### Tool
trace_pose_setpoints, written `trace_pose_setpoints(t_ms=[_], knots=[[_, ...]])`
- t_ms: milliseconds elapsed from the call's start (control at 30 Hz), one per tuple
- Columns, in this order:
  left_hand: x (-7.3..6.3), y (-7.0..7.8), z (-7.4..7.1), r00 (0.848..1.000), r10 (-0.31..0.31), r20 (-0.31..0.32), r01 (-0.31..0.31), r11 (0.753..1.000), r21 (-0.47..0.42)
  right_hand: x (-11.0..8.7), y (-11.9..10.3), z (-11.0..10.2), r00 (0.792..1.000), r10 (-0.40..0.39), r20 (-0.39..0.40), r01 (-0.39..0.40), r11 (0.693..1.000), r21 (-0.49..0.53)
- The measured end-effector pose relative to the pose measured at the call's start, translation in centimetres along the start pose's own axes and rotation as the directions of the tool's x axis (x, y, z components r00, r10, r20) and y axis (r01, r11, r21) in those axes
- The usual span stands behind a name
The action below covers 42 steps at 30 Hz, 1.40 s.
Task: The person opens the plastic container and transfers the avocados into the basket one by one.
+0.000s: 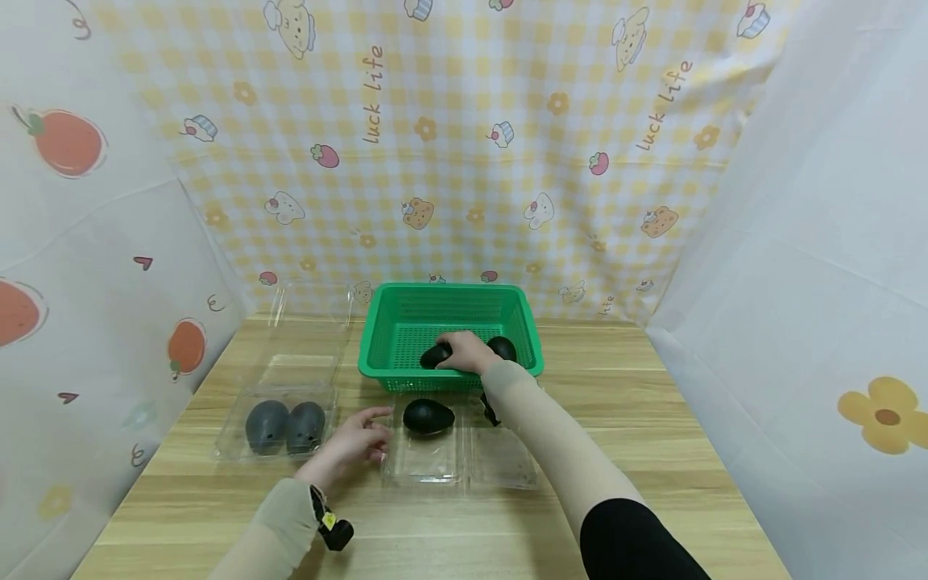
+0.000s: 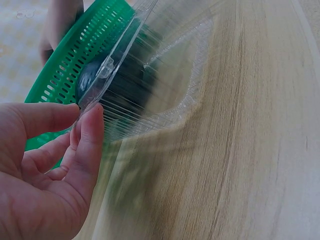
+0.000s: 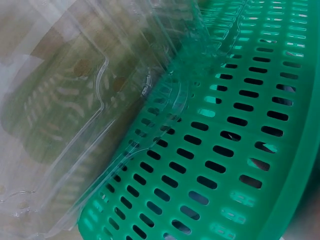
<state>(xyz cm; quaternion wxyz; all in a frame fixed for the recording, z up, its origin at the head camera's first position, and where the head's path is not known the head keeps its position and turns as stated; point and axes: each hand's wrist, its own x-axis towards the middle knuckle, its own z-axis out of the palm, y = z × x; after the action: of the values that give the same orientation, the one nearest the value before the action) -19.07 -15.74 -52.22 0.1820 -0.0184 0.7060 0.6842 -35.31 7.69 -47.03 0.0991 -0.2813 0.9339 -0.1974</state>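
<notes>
Inside the green basket (image 1: pixel 370 354), my right hand (image 1: pixel 467 353) grips a dark avocado (image 1: pixel 433 356). A second avocado (image 1: pixel 502 348) lies in the basket just right of that hand. In front stands an open clear plastic box (image 1: pixel 426 469) holding one avocado (image 1: pixel 428 416) on its side. My left hand (image 1: pixel 354 441) is at the box's left edge; in the left wrist view, its thumb and fingertips (image 2: pixel 91 117) pinch the clear rim. The right wrist view shows the basket's slotted wall (image 3: pixel 220 150) beside the clear plastic, with the right hand's fingers hidden.
On the left, another clear box (image 1: pixel 232 427) holds two avocados (image 1: pixel 286 427), its lid (image 1: pixel 304 338) raised behind. The front box's lid (image 1: pixel 503 459) lies flat to its right, under the right forearm. A patterned cloth (image 1: pixel 464 177) hangs behind the wooden table (image 1: pixel 616 403).
</notes>
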Motion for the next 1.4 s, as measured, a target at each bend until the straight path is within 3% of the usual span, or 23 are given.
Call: trace_pose_setpoints(t_ms=[533, 1067, 1300, 1400], knots=[[-0.23, 0.25, 0.02, 1.000, 0.001, 0.012, -0.001, 1.000, -0.002, -0.26, -0.62, -0.32, 0.997, 0.039, 0.064, -0.042, 0.999, 0.034], [-0.01, 0.09, 0.12, 1.000, 0.004, 0.010, -0.004, 0.999, -0.036, -0.42, -0.61, -0.30, 0.993, 0.076, 0.091, -0.077, 0.997, 0.004], [-0.12, -0.46, -0.15, 0.997, 0.073, 0.040, -0.071, 0.996, -0.052, -0.77, -0.63, -0.64, 0.992, 0.085, 0.091, -0.087, 0.996, 0.020], [-0.10, -0.38, -0.09, 0.997, 0.063, 0.041, -0.061, 0.997, -0.052, -0.86, -0.57, -0.75, 0.993, 0.082, 0.089, -0.084, 0.996, 0.021]])
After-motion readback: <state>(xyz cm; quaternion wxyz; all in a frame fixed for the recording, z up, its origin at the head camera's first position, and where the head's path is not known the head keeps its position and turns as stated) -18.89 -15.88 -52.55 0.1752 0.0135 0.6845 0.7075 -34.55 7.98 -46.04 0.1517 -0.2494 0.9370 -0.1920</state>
